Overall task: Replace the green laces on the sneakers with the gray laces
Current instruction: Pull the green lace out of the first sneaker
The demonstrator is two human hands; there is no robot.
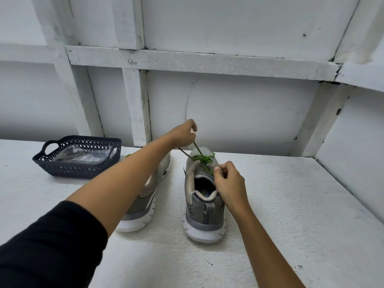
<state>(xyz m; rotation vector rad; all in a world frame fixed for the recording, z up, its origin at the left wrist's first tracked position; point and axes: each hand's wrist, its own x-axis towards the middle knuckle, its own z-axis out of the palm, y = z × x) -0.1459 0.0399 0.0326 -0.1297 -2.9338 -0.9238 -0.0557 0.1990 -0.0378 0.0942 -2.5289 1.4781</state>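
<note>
Right sneaker: gray with a white sole, it stands on the white table, heel toward the camera; the lace and the hands partly cover its toe
Left sneaker: just beside the right one, not touching it; the left forearm hides most of it, only the heel side shows
Right hand: at the right edge of the shoe opening; thumb and forefinger are closed in a pinch on the green lace near the top eyelets, the other fingers are curled in
Green lace: threaded and crossed in the front eyelets of the right sneaker; two strands go up, tight, to the left hand; through how many eyelets it passes I cannot tell
Left hand: raised above and behind the toe, fingers curled around the two strands; the fingertips are blurred
Green piece: small, behind the left forearm near the basket; the rest is hidden
Basket: dark, lattice wall, two handles, on the table at far left, well apart from the shoes; a clear plastic bag lies in it, its contents hard to make out
Wall: white panels and beams behind the table
</note>
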